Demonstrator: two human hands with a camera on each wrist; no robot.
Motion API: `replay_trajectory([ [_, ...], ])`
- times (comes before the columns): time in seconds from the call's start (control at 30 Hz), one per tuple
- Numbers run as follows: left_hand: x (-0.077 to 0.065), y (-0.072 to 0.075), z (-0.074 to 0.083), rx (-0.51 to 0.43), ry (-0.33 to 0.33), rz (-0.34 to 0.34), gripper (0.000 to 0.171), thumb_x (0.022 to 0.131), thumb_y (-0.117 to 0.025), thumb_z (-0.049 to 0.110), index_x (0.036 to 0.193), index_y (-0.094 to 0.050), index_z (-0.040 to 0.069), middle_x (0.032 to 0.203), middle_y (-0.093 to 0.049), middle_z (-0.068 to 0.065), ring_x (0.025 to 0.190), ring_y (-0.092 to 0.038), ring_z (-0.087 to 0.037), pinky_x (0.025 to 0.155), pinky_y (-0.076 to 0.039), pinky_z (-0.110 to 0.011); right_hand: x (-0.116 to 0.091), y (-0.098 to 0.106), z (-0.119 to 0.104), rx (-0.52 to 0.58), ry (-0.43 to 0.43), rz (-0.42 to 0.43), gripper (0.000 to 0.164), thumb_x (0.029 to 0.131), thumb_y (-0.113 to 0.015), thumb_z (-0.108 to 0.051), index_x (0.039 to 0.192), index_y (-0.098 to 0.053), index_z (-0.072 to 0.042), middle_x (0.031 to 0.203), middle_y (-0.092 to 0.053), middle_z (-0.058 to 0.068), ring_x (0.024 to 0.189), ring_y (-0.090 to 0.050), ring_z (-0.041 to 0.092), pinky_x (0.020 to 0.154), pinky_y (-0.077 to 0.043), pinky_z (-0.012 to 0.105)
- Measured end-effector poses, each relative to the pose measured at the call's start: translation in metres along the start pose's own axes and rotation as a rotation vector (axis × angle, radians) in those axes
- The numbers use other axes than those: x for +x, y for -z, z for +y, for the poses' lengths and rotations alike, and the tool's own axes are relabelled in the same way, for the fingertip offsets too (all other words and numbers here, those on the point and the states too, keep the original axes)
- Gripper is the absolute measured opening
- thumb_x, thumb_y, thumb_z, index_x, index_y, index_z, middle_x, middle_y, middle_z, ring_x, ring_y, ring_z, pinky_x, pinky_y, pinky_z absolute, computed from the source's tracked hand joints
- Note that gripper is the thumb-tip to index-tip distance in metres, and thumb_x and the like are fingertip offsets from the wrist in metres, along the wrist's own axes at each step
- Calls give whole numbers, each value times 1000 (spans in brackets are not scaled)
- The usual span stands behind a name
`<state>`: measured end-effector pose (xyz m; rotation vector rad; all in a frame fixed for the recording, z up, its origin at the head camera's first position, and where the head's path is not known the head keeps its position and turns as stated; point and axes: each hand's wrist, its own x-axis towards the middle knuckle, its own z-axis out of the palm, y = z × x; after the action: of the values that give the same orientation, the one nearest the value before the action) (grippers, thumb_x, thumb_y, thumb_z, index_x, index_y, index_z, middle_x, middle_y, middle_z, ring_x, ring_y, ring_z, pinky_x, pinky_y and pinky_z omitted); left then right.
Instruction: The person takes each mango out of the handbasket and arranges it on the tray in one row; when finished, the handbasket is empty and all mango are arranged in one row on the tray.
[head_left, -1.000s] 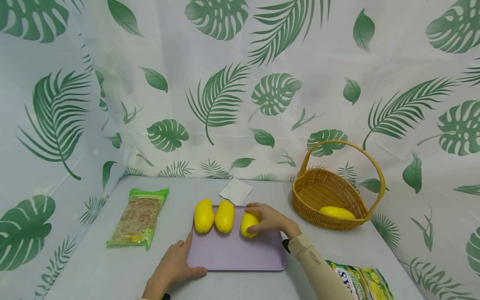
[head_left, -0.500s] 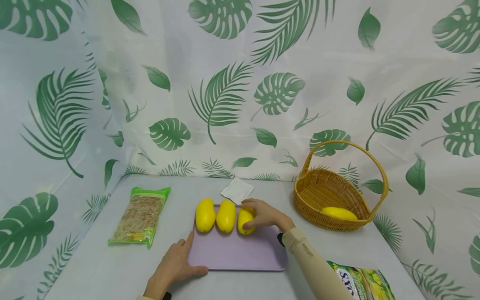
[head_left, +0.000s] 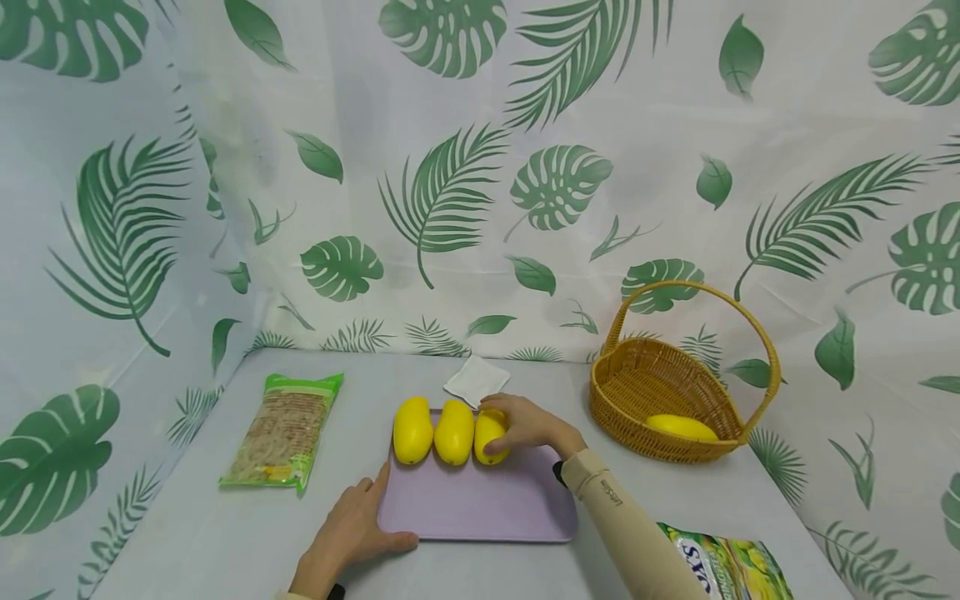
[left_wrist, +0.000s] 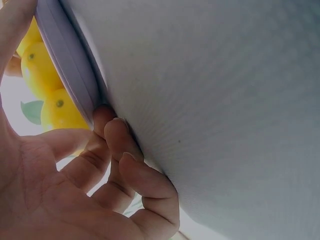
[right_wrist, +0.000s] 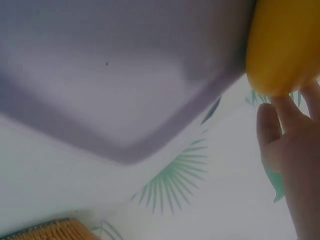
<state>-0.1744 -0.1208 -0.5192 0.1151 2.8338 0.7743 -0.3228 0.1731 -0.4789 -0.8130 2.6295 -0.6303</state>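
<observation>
Three yellow mangoes stand in a row along the far side of a lilac tray (head_left: 480, 508): a left mango (head_left: 413, 431), a middle mango (head_left: 453, 433) and a right mango (head_left: 489, 435). My right hand (head_left: 528, 425) grips the right mango from its right side, covering part of it; the right wrist view shows fingers against its end. My left hand (head_left: 351, 523) holds the tray's near left corner. Its thumb lies on the front edge, and the left wrist view shows curled fingers (left_wrist: 150, 180) at the rim.
A wicker basket (head_left: 618, 425) with a tall handle stands at the back right, another yellow mango (head_left: 682, 427) inside. A clear-and-green food packet (head_left: 283, 432) lies left. Behind the tray is a white napkin (head_left: 476, 380); a green-and-yellow bag (head_left: 731, 562) lies front right.
My right hand has moved left with the right mango, bringing it close beside the middle one. The left hand stays on the tray's corner. The head view has shifted slightly.
</observation>
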Motion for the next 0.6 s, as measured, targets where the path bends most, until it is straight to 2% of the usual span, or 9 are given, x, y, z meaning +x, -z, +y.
replay_trajectory([
  [0.13,0,-1,0,4,-1,0,124,52,-80,68,149,-30,8,117,-59,-16,97,-56,-25,91,-48,-51,-5,3,2,28,-27,23,81,71,-76,-48,139,-48,-15,148,-44,1,140,-37,29,115,-29,52],
  [0.33,1,-1,2,8,7,-4,125,51,-80,68,149,-30,8,113,-59,-15,92,-54,-22,87,-49,-48,-19,11,12,44,-35,97,82,71,-75,-53,140,-47,-18,147,-45,-2,141,-36,27,115,-30,52],
  [0.6,0,0,2,11,2,-5,125,52,-80,68,148,-31,6,118,-58,-18,99,-56,-27,90,-49,-51,-46,39,25,66,-38,175,75,78,-71,-52,139,-47,-17,148,-44,7,140,-36,31,113,-32,53],
])
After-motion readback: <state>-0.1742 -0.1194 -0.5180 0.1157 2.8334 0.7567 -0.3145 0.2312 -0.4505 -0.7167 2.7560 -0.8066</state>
